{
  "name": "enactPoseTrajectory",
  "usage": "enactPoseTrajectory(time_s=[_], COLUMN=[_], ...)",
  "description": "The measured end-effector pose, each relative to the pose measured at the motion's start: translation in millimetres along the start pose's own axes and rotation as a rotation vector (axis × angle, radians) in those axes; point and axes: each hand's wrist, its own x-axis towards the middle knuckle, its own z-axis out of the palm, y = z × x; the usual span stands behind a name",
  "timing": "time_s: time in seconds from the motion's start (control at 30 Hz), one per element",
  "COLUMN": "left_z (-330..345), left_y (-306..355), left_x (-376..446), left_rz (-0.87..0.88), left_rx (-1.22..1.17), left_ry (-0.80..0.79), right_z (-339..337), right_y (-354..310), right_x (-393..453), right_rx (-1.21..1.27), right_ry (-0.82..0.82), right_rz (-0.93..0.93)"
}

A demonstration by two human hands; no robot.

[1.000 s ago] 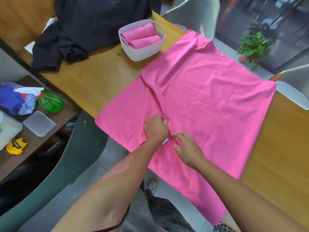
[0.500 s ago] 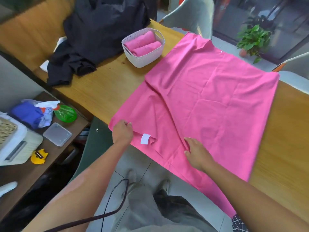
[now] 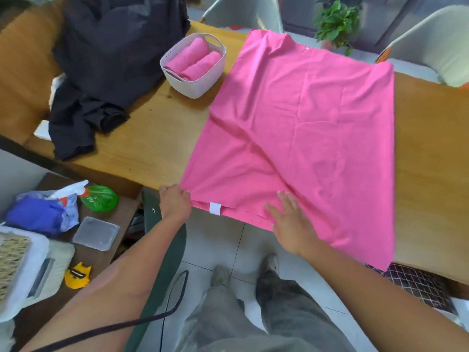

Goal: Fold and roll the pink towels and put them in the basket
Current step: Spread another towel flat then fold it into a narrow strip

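A large pink towel (image 3: 304,128) lies spread across the wooden table (image 3: 152,148), its near edge hanging over the table's front with a white label (image 3: 215,208) showing. My left hand (image 3: 174,201) grips the towel's near left corner at the table edge. My right hand (image 3: 291,219) lies flat with spread fingers on the towel's near edge. A white basket (image 3: 195,85) stands at the back left of the towel and holds two rolled pink towels (image 3: 193,60).
A heap of black cloth (image 3: 106,72) covers the table's left end. A low side table (image 3: 76,250) on the left carries a green spray bottle (image 3: 99,198), a clear box and blue cloth. Chairs and a potted plant (image 3: 335,21) stand behind.
My left hand slid from the towel's middle out to its near left corner and drew the cloth flat. My right hand moved right along the near edge and opened flat.
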Motion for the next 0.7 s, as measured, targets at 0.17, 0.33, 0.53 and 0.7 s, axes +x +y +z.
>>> enactPoseTrajectory(time_s=[0.17,0.33,0.53,0.7], left_z=[-9,-16,-24,-28], left_y=[-12,-19,-30,-34], left_x=[7,9,13,13], left_rz=[0.035,-0.152,-0.148,-0.117], left_rx=[-0.085,-0.313,-0.407,-0.404], left_ry=[-0.012,-0.035,-0.107,-0.097], right_z=[21,41,43,45], right_y=[-66,-111,-140,-139], right_x=[-4,2,16,24], right_rx=[0.072,0.161,0.099,0.151], right_ry=[-0.009,-0.081,-0.066,-0.089], right_rz=[-0.092,-0.196,-0.256,0.039])
